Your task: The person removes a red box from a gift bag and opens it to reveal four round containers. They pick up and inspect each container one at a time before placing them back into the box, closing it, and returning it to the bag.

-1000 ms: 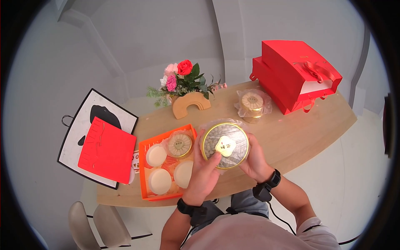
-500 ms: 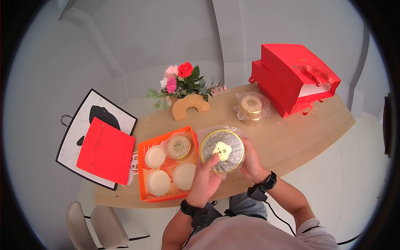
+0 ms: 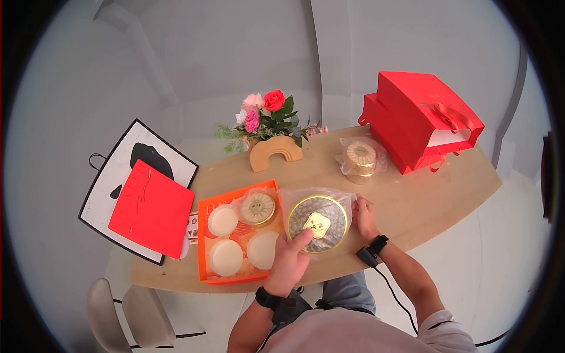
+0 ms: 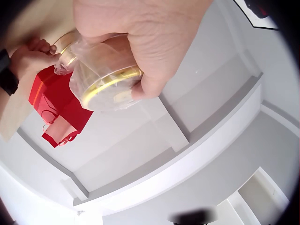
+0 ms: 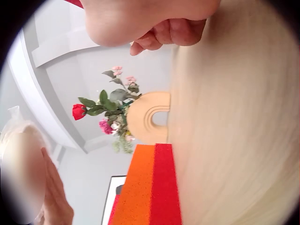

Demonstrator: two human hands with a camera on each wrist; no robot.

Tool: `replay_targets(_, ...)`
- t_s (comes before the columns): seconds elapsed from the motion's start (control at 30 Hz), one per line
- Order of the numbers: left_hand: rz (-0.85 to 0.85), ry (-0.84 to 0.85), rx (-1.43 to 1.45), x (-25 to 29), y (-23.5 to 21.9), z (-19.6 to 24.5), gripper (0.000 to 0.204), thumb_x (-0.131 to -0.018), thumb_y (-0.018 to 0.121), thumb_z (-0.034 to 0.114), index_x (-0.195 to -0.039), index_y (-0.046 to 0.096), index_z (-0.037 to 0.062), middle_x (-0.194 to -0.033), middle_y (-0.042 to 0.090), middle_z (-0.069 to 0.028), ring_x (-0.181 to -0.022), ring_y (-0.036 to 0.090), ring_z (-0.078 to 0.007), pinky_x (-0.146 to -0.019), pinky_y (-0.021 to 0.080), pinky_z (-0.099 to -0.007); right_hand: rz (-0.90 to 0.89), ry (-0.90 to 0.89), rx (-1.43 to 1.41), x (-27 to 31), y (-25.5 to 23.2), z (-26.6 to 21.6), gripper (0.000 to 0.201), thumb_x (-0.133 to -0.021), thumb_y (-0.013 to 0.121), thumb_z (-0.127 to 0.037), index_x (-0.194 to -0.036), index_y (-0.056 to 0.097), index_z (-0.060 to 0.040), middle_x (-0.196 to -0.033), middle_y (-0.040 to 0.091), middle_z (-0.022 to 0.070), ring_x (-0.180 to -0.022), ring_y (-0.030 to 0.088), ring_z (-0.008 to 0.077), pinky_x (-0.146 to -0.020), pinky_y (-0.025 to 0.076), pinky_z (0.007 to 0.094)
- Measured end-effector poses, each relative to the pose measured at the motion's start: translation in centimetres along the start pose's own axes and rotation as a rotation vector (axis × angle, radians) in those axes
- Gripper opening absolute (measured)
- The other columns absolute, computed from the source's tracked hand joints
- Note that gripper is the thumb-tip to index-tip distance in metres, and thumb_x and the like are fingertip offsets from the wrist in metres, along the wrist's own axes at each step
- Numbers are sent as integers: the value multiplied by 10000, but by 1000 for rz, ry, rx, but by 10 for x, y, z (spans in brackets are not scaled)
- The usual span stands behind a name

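My left hand (image 3: 289, 260) grips a round, clear-plastic-wrapped canister (image 3: 331, 219) with a gold rim, its thumb lying on the pale gold label (image 3: 318, 225). Through the lid show greyish, lumpy contents. In the left wrist view, the canister (image 4: 110, 86) is tilted and loose wrap surrounds it. My right hand (image 3: 366, 216) is just right of the wrap, apart from the canister. Its fingers (image 5: 161, 33) are loosely curled with nothing visible in them. An orange box (image 3: 203, 253) beside the left hand holds three white round pieces (image 3: 225, 257) and another wrapped canister (image 3: 258, 208).
Stacked wrapped canisters (image 3: 360, 154) stand further back, beside a large red gift bag (image 3: 415, 117) with ribbons. An arch-shaped wooden vase (image 3: 273, 152) with flowers is at the back. At left, a red embossed cover (image 3: 153, 209) lies on a black-edged white bag (image 3: 126, 170).
My right hand has let go of the canister and moved to the right. My left hand alone still holds the canister, which sits slightly lower in the head view.
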State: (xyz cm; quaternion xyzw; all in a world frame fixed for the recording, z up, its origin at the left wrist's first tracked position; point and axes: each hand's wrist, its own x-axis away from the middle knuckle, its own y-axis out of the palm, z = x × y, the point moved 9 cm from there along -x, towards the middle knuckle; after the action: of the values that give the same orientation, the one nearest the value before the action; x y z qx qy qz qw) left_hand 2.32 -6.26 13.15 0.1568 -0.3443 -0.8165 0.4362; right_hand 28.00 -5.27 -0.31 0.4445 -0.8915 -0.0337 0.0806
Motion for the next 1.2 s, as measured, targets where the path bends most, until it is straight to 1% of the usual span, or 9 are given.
replay_targets(0.07, -5, -3, 90, 2, 1, 4, 444, -933, 663, 51, -1348, 521, -21, -1281, 637, -118, -1175, 621, -207, -1021, 502, -379, 49, -62, 103, -9, -11, 6, 476, -1037, 495, -397, -698, 555, -67, -563, 446, -20, -541, 410, 79, -511, 320, 286)
replay_targets(0.13, -3, 19, 94, 2, -1, 8, 443, -933, 663, 48, -1348, 522, -20, -1281, 637, -118, -1175, 622, -208, -1023, 501, -383, 140, -346, 283, -8, -13, -18, 504, -1035, 507, -379, -664, 553, -41, -573, 467, 9, -533, 412, 108, -520, 340, 313)
replay_targets(0.23, -2, 48, 57, 2, -6, 9, 482, -930, 665, 80, -1374, 499, -7, -1303, 618, -120, -1199, 608, -227, -1032, 499, -419, 134, -377, 411, -5, -12, -28, 494, -1031, 521, -350, -680, 563, -4, -571, 487, 37, -542, 426, 129, -535, 370, 339)
replay_targets(0.43, 6, 90, -21, 2, -13, 15, 528, -922, 671, 104, -1401, 475, 2, -1312, 607, -122, -1204, 607, -244, -1030, 510, -442, 132, -372, 552, -6, -8, -29, 459, -1019, 547, -298, -688, 560, 21, -561, 497, 63, -550, 443, 123, -541, 389, 345)
replay_targets(0.6, 8, 107, -20, 1, -13, 20, 539, -918, 674, 106, -1403, 468, -4, -1319, 601, -129, -1211, 605, -244, -1032, 514, -436, 113, -351, 478, -5, -6, -30, 444, -1012, 558, -279, -688, 558, 24, -561, 502, 71, -551, 453, 119, -541, 397, 337)
replay_targets(0.67, 4, 92, 80, 1, -8, 22, 462, -911, 685, 29, -1345, 528, 3, -1277, 639, -98, -1171, 621, -190, -1030, 493, -368, 116, -349, 456, -5, -6, -31, 439, -1009, 562, -272, -689, 557, 27, -561, 501, 74, -551, 454, 119, -542, 399, 335)
replay_targets(1.0, -20, 113, 74, -3, -5, 20, 469, -912, 687, 41, -1349, 526, -13, -1291, 633, -100, -1177, 618, -189, -1038, 490, -370, 147, -354, 515, -3, -8, -34, 434, -1009, 562, -266, -694, 558, 32, -560, 505, 77, -543, 444, 122, -544, 398, 339)
replay_targets(1.07, -23, 99, 2, -3, -8, 16, 572, -926, 679, 117, -1429, 433, 1, -1362, 570, -127, -1255, 574, -252, -1060, 493, -445, 146, -351, 518, -4, -8, -34, 435, -1009, 562, -265, -693, 556, 33, -559, 504, 78, -541, 442, 123, -543, 396, 340)
replay_targets(1.2, 14, 106, -13, -2, -6, 19, 573, -944, 672, 146, -1441, 420, 8, -1377, 559, -124, -1269, 561, -252, -1067, 485, -453, 147, -350, 501, -6, -9, -30, 438, -1010, 562, -265, -689, 551, 33, -553, 499, 74, -536, 436, 121, -537, 393, 341)
